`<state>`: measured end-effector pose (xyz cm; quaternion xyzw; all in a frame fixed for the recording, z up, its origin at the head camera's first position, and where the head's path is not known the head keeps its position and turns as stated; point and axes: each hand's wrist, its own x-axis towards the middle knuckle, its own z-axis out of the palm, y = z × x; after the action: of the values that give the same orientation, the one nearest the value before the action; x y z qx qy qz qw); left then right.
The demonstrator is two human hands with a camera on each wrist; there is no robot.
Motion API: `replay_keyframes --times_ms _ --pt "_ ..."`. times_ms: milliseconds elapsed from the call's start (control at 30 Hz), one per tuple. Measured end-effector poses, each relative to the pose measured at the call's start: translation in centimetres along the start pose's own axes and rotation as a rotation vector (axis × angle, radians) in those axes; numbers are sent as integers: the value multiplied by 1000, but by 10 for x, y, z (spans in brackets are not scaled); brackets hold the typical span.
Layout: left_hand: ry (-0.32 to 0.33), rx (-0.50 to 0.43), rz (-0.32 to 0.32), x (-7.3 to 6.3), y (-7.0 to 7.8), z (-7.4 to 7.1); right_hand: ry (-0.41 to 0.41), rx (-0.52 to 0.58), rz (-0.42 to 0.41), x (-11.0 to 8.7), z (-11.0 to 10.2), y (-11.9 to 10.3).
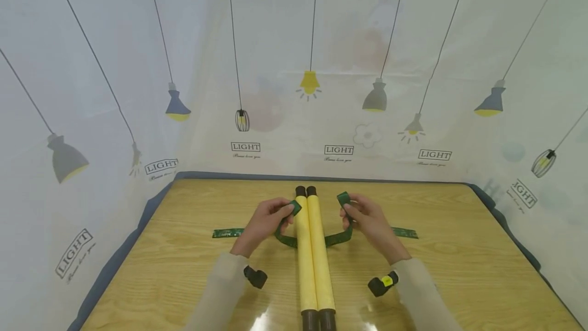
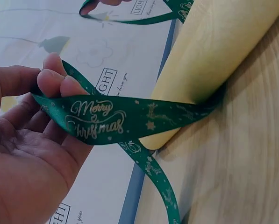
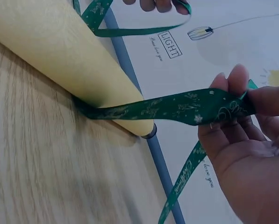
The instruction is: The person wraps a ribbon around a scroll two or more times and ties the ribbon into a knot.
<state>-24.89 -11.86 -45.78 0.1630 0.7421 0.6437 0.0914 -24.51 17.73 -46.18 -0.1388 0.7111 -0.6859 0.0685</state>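
Two yellow rolls (image 1: 312,254) with dark ends lie side by side, running away from me down the middle of the table. A green ribbon (image 1: 339,238) passes beneath them and comes up on both sides. My left hand (image 1: 271,216) pinches the ribbon left of the rolls; in the left wrist view the ribbon (image 2: 102,120) shows "Merry Christmas" lettering. On the other side my right hand (image 1: 367,218) pinches the ribbon between thumb and fingers, level with the left. In the right wrist view the ribbon (image 3: 162,107) stretches from under the yellow roll (image 3: 83,60) to the fingers.
The ribbon's loose tails rest on the wooden table (image 1: 184,264) beyond each wrist. A black wrist camera (image 1: 255,276) sits at the left sleeve, another wrist camera (image 1: 383,283) at the right. A white sheet (image 1: 294,132) printed with lamps surrounds the table's back and sides.
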Motion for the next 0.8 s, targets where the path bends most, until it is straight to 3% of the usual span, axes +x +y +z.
replay_keyframes --times_ms 400,533,800 --pt "-140 66 52 11 7 18 -121 -52 -43 6 27 -15" --pt "-190 87 59 10 9 23 -155 -119 -66 8 33 -18" --pt "-212 73 85 9 11 26 -187 -242 -41 6 37 -21"
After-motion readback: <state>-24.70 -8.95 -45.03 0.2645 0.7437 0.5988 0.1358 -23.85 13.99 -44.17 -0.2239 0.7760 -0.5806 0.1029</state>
